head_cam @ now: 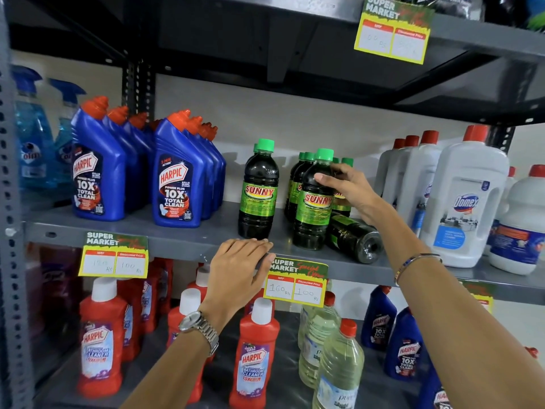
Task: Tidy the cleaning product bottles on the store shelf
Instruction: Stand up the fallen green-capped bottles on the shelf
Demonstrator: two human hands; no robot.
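Observation:
Dark Sunny bottles with green caps stand on the grey middle shelf [188, 240]. One Sunny bottle [259, 190] stands alone to the left. My right hand [346, 187] grips the shoulder of the front Sunny bottle [312, 214] of the right cluster. Beside it a fallen Sunny bottle [355, 237] lies on its side, base toward me. My left hand [239, 267] rests flat on the shelf's front edge, fingers apart, holding nothing.
Blue Harpic bottles [177, 178] stand in rows at the left, white Domex jugs [466, 202] at the right. Blue spray bottles [32, 137] stand far left. Red Harpic bottles [253, 358] and clear bottles [336, 370] fill the lower shelf. Price tags [296, 286] hang from the edges.

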